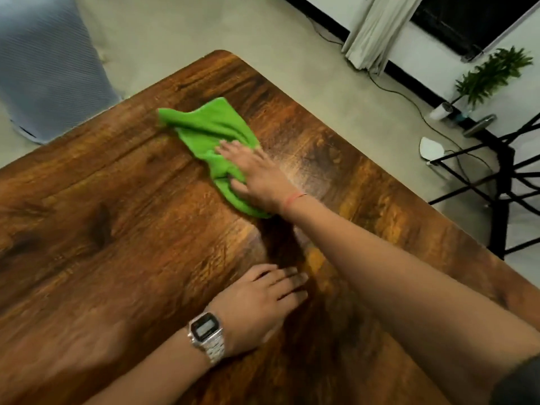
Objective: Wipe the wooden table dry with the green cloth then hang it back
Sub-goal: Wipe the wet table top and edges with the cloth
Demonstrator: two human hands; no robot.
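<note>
Green cloth (210, 141) trails up-left from our right hand (254, 176).
Fingers flat, slightly apart, pressing it onto the wooden table (117, 223); left hand (260, 302) (nearer us) seemingly rests flat, fingers spread.

Dark-grained wooden table (122, 217), crumpled green cloth (204, 127) near its far corner, damp streaks beside it

A pale grey-beige floor (181, 27) runs under everything. At the far left stands a ribbed bluish-grey unit (43, 68). Along the white wall (420, 51) hangs a light curtain (377, 27) beside a dark window (467, 19). A leafy potted plant (491, 74) sits near a black metal frame (502, 182), with a cable (409, 103) trailing across the floor.
</note>
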